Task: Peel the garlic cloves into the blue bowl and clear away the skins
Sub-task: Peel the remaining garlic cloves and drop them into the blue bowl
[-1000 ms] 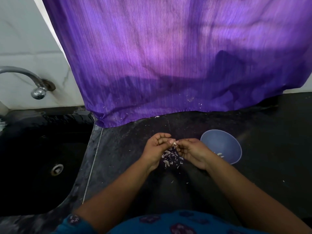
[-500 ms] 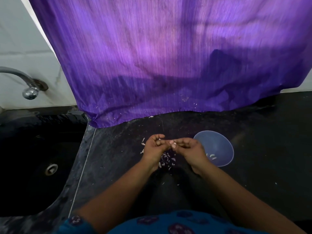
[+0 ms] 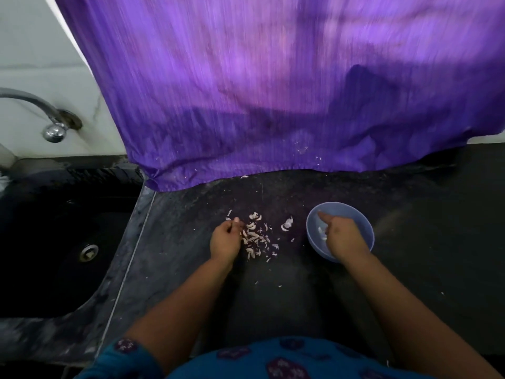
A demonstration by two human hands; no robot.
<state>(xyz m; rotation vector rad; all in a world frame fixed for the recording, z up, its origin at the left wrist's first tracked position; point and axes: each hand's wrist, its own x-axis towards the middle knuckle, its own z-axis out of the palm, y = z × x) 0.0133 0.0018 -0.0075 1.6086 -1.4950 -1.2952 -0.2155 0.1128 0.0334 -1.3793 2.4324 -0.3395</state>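
Observation:
The blue bowl [image 3: 363, 225] stands on the dark counter, right of centre, with a few peeled garlic cloves [image 3: 322, 232] inside. My right hand [image 3: 341, 236] hovers over the bowl with its forefinger stretched towards the far rim and the other fingers loosely bent; I see nothing held in it. A scatter of pale garlic skins [image 3: 255, 236] lies left of the bowl. My left hand [image 3: 225, 237] rests at the pile's left edge, fingers curled, thumb and forefinger pinched together on what looks like a bit of skin.
A black sink [image 3: 54, 242] with a drain lies to the left, under a chrome tap [image 3: 53, 129]. A purple cloth [image 3: 273, 91] hangs down onto the back of the counter [image 3: 423, 255]. Stray skin flecks dot the counter near my body.
My hands, which pinched a clove together above the pile, have parted. The right hand moved over the bowl. The left dropped to the skins.

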